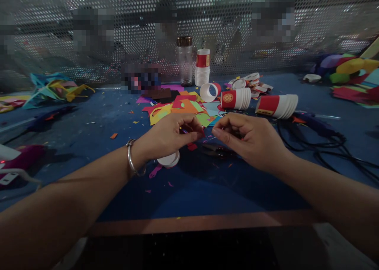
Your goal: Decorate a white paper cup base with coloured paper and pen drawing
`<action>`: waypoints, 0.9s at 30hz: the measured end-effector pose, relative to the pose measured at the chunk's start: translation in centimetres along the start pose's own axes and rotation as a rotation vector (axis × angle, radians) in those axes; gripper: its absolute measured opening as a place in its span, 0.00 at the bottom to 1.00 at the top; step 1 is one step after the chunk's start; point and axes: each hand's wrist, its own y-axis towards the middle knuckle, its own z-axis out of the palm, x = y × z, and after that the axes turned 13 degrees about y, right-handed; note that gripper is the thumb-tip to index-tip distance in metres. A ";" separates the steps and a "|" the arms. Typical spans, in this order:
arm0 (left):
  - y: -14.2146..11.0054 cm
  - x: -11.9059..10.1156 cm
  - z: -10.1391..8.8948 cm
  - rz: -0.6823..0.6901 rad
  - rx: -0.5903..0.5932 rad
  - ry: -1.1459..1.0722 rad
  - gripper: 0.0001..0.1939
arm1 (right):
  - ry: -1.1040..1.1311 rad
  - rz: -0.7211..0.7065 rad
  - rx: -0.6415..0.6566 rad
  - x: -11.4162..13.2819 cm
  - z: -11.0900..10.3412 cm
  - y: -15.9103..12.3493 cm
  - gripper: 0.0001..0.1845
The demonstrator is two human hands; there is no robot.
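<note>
My left hand [170, 134], with a silver bangle at the wrist, is pinched above the blue table. My right hand [251, 137] faces it a short way off, thumb and forefinger closed together. Whatever either pinch holds is too small or hidden to name; a dark red speck shows at the left fingertips. Beneath the left hand sits a white paper cup piece [169, 160]. Dark scissors [214, 149] lie under the right fingers, partly in shadow. Just beyond both hands spreads a pile of coloured paper [180, 106].
Red-and-white paper cups [237, 99] lie on their sides behind my right hand. A cup stack [202, 66] stands beside a clear bottle [185, 62]. Glue guns [316, 124] with cords lie at both sides. A power strip [17, 165] is at left; perforated metal [133, 29] rises behind.
</note>
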 end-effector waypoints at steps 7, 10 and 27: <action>0.4 0.9 -0.8 -0.034 0.070 -0.214 0.06 | -0.063 -0.049 0.001 -0.3 -0.1 -0.1 0.08; 0.3 0.6 -0.8 -0.052 0.089 -0.366 0.08 | -0.074 -0.061 0.004 -0.4 -0.1 -0.1 0.08; -0.4 0.0 0.2 0.220 -0.214 0.032 0.06 | -0.086 -0.081 0.024 -0.5 -0.1 -0.1 0.08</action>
